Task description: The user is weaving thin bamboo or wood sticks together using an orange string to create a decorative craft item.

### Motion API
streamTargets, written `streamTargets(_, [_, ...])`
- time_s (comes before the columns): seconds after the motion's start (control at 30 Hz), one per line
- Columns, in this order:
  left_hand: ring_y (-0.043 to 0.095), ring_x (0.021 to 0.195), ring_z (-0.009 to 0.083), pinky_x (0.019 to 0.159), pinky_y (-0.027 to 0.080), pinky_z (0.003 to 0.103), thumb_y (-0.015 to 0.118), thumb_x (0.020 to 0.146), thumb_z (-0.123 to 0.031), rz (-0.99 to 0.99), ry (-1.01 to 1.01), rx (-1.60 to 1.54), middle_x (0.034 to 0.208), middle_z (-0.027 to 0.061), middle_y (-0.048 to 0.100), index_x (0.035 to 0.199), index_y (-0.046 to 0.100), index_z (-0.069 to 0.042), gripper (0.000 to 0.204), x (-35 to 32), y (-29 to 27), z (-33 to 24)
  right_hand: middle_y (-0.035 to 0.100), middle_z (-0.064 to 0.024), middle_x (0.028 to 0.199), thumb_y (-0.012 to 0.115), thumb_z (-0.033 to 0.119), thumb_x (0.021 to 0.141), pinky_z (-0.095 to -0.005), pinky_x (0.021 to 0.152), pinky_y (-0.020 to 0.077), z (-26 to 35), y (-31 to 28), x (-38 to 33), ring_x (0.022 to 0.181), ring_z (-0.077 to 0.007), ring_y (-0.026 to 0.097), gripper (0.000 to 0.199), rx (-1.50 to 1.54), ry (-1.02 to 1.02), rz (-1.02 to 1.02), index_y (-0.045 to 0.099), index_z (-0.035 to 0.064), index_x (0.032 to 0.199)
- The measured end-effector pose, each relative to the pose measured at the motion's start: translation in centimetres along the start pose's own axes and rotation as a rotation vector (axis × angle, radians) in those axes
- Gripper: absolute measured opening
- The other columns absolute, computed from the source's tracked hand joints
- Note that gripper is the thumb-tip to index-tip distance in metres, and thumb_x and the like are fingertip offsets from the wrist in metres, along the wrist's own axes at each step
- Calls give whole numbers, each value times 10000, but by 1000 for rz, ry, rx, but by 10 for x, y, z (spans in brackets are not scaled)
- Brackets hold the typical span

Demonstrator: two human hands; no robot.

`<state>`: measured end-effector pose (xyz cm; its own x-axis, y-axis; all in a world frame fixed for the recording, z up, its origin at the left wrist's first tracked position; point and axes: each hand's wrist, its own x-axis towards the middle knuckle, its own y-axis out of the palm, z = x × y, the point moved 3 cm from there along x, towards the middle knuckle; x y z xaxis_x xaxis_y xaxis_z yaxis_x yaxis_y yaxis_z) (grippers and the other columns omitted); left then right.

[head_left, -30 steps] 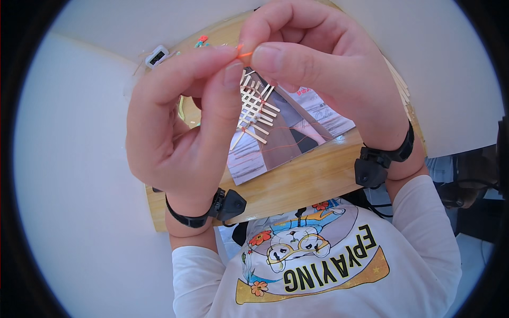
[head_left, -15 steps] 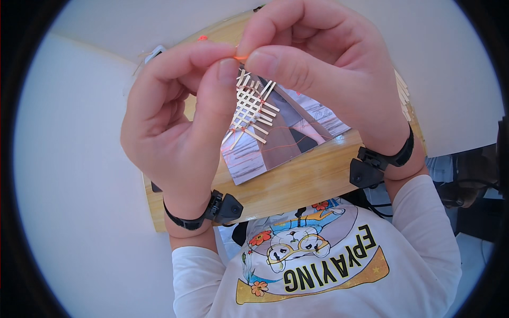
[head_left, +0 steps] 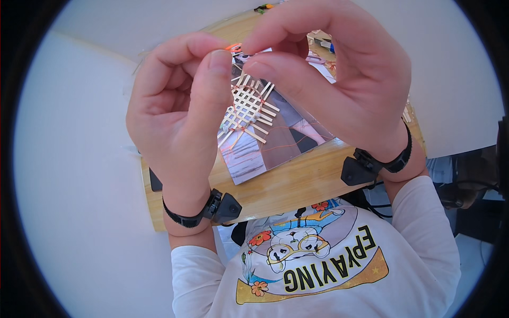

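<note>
Raised above the table, my left hand point(head_left: 175, 108) pinches a short orange cord point(head_left: 233, 47) between thumb and index finger. My right hand point(head_left: 350, 79) is just beside it, its thumb and index fingertip apart with a gap between them. No cord shows clearly in that gap. Below the hands lies a woven lattice of pale flat strips point(head_left: 246, 106), with orange thread tied around its edge. Loose orange thread point(head_left: 286, 144) trails from it to the right. The lattice rests on a glossy printed sheet point(head_left: 249, 165), and my left hand hides part of its left side.
The wooden table point(head_left: 281, 188) carries a blue-and-black-handled tool point(head_left: 326, 44) behind my right hand. A small yellow-and-dark item point(head_left: 263, 8) is at the far edge. More pale strips point(head_left: 407, 113) lie at the right, and a dark object point(head_left: 155, 181) sits at the left edge.
My right thumb and index finger have parted from their pinch at the cord, and that hand has shifted slightly right. My left hand still pinches the cord.
</note>
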<state>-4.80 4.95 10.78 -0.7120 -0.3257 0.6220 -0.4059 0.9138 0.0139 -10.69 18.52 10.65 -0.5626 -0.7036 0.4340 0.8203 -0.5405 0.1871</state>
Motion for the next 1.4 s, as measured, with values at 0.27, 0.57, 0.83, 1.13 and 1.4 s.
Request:
streamTargets(0.27, [428, 559, 54, 515, 332, 183, 578, 858, -76, 61, -10, 17, 677, 14, 536, 936, 568, 44, 144, -1, 1, -3, 527, 9, 748, 528, 156, 884, -206, 653, 400, 2, -1, 0, 684, -51, 473, 168, -33, -36, -26, 562, 9, 959])
streamTargets(0.57, [503, 604, 49, 560, 396, 169, 608, 837, -57, 82, 75, 105, 716, 19, 595, 915, 588, 18, 110, 0, -1, 1, 533, 5, 763, 535, 149, 881, -203, 656, 403, 1, -1, 7, 691, -51, 479, 162, -69, -72, -52, 562, 8, 958])
streamTargets(0.83, [559, 683, 59, 630, 439, 169, 622, 829, -37, 88, 130, 222, 781, 41, 626, 915, 597, 28, 111, -2, 0, 0, 539, 2, 776, 542, 142, 878, -200, 659, 407, 0, -2, 14, 698, -52, 483, 157, -101, -104, -79, 561, 8, 957])
streamTargets(1.13, [570, 718, 58, 637, 436, 152, 624, 810, 33, 56, 202, 466, 828, 72, 643, 904, 618, 50, 96, -2, -3, -6, 546, -2, 790, 550, 135, 875, -197, 662, 410, 2, -11, 13, 706, -52, 489, 152, -136, -140, -105, 561, 7, 956])
streamTargets(1.4, [569, 706, 52, 631, 436, 148, 619, 815, 28, 57, 200, 472, 792, 73, 645, 906, 619, 55, 94, -1, -3, -6, 552, -6, 803, 557, 128, 872, -195, 665, 414, 5, -17, 9, 713, -53, 493, 148, -169, -171, -131, 560, 6, 955])
